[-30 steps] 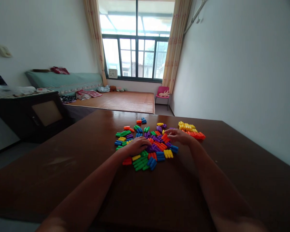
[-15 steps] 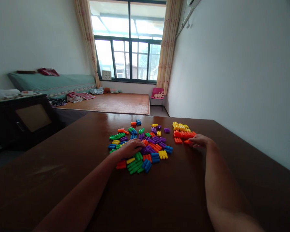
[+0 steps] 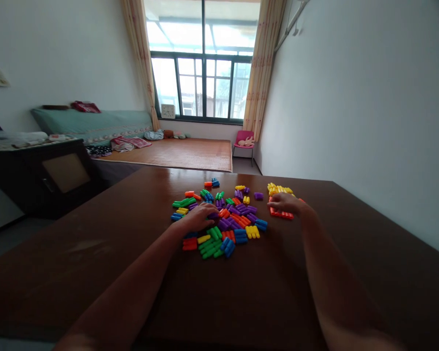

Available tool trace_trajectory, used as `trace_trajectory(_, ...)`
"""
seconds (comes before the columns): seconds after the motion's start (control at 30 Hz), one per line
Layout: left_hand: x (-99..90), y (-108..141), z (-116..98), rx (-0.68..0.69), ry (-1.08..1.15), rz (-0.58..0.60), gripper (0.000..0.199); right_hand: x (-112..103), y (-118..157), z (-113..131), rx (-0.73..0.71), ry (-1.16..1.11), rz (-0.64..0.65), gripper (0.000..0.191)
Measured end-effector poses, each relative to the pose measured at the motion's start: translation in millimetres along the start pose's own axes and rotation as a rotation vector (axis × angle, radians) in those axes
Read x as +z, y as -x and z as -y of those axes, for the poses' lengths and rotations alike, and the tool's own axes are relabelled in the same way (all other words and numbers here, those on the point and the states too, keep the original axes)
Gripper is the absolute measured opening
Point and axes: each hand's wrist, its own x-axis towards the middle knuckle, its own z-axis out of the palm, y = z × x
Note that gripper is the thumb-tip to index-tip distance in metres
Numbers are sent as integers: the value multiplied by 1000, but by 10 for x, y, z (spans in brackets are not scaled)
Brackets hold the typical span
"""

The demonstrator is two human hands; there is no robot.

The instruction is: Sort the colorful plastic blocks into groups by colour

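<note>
Many small plastic pieces in purple, green, blue, orange and yellow lie in a loose pile on the brown table [image 3: 106, 219]. My left hand [image 3: 202, 217] rests over the pile's left part, its fingers bent beside a purple piece [image 3: 212, 215]; whether it grips that piece is unclear. To the right of the pile, my right hand [image 3: 284, 202] is over a group of red-orange pieces [image 3: 282, 214], fingers pointing left and down. Its fingertips blend with the pieces, so a grip cannot be made out. Yellow pieces [image 3: 278, 188] are grouped just behind that hand.
A purple piece [image 3: 258, 196] lies between the pile and the right-hand groups. Green pieces [image 3: 211, 248] and blue pieces [image 3: 228, 246] form the pile's near edge. Beyond the table are a bed [image 3: 190, 151], a pink chair [image 3: 244, 138] and a dark cabinet [image 3: 66, 170].
My right hand has moved left over the red-orange pieces, and the loose one by its fingers now lines up with the front row. My left hand stays over the pile. The view has shifted slightly.
</note>
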Motion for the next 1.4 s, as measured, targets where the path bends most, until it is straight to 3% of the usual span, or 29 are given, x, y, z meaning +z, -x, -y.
trace_trajectory(0.13,-8,37,40,-74,1,-98,37,483,27,766,-422,54,24,22)
trace_trajectory(0.27,-14,67,84,-185,-90,-124,38,951,37,1129,-550,163,59,31)
trace_trajectory(0.43,-18,58,87,-218,-179,-81,36,1126,11,1111,-589,222,39,34)
trace_trajectory(0.73,40,36,96,-276,-207,-80,31,1097,-46,1084,-491,121,-53,26)
trace_trajectory(0.87,40,26,76,-284,-279,-55,35,951,-118,970,-421,33,-166,23)
trace_trajectory(0.97,28,24,55,-283,-282,-53,34,659,-214,719,-377,-146,-251,28)
trace_trajectory(1.07,13,29,41,-291,-283,-63,34,226,-298,242,-273,-365,-386,31)
trace_trajectory(1.2,-1,40,42,-295,-263,-59,34,-262,-203,-778,116,-418,-851,31)
trace_trajectory(1.27,-3,39,48,-290,-257,-58,34,-337,-67,-1336,338,-325,-1032,27)
trace_trajectory(1.33,-2,34,51,-286,-258,-49,34,-300,65,-1804,529,-192,-1017,24)
trace_trajectory(1.4,-2,27,53,-278,-258,-36,34,-211,142,-2118,597,-76,-984,21)
